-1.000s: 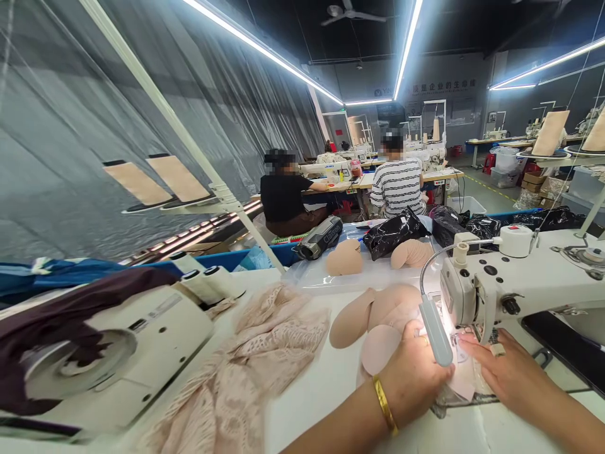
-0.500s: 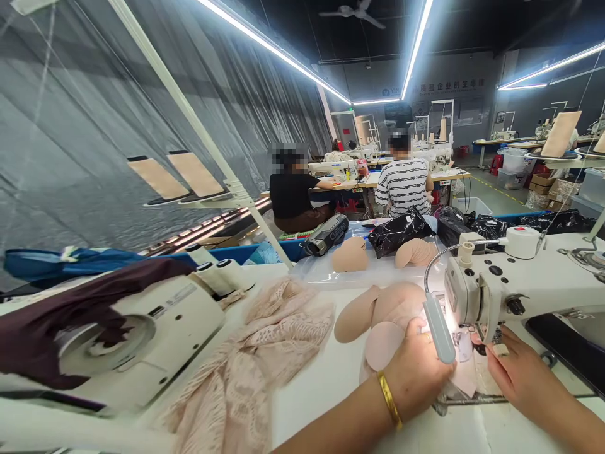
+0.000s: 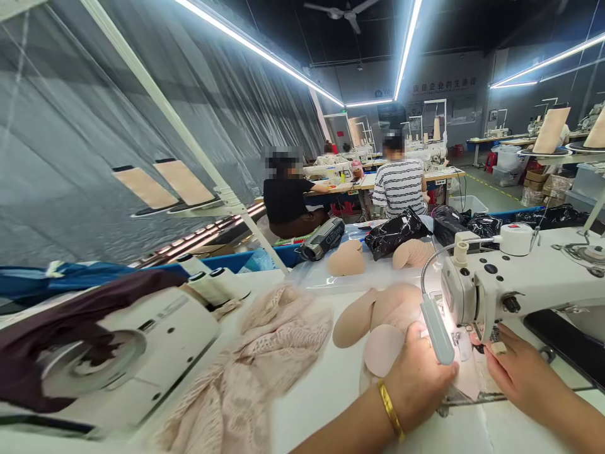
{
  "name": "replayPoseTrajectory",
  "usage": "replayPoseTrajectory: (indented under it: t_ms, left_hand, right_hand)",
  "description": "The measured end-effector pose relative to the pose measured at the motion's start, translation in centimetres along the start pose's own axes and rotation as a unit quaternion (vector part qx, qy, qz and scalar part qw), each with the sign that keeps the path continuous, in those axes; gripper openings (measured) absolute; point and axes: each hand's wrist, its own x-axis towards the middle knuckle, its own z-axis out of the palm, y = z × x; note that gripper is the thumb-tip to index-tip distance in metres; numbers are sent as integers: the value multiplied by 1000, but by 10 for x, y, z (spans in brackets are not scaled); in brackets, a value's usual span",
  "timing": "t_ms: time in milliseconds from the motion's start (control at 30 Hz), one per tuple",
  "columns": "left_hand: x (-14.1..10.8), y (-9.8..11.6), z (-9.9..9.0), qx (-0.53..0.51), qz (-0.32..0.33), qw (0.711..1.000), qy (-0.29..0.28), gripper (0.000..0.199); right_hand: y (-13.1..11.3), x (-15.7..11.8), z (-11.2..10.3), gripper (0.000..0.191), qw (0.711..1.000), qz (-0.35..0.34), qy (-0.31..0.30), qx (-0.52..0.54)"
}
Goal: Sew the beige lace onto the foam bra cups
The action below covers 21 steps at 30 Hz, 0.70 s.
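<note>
At the sewing machine [image 3: 543,265], a beige fabric piece [image 3: 467,379] lies under the presser-foot area, lit by a small grey lamp [image 3: 437,334] on a bendable neck. My left hand [image 3: 416,378], with a gold bracelet at the wrist, is closed on the left side of this piece; the lamp hides part of its fingers. Just right of the needle area, my right hand [image 3: 517,362] pinches the fabric's other side, its fingertips partly behind the machine parts. Beige moulded cups [image 3: 357,318] rest on the table beyond my left hand.
Beige lace fabric [image 3: 265,359] is heaped left of the cups. A second machine [image 3: 161,340] at left has dark cloth [image 3: 89,302] over it. Black plastic bags [image 3: 397,233] and more cups [image 3: 347,258] lie at the back. Two people sit at machines ahead.
The view has shifted slightly, so the surroundings appear a little further left. Both hands keep nearly the same place at the machine; the fabric piece shows hardly any movement.
</note>
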Motion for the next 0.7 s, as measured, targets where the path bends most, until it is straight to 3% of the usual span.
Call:
replayPoseTrajectory:
  t_ms: [167,367,700]
  left_hand:
    - [-2,2,-5,26,38,999,17,15]
    - [-24,15,2,32,100,994,25,8]
    - [-14,6,-3,17,66,998,-3,17]
  right_hand:
    - [-11,1,-14,41,999,-13,-30,13]
    - [-24,9,-37,33,977,-36,-189,93]
    - [-21,9,-24,36,979,3,-195,51]
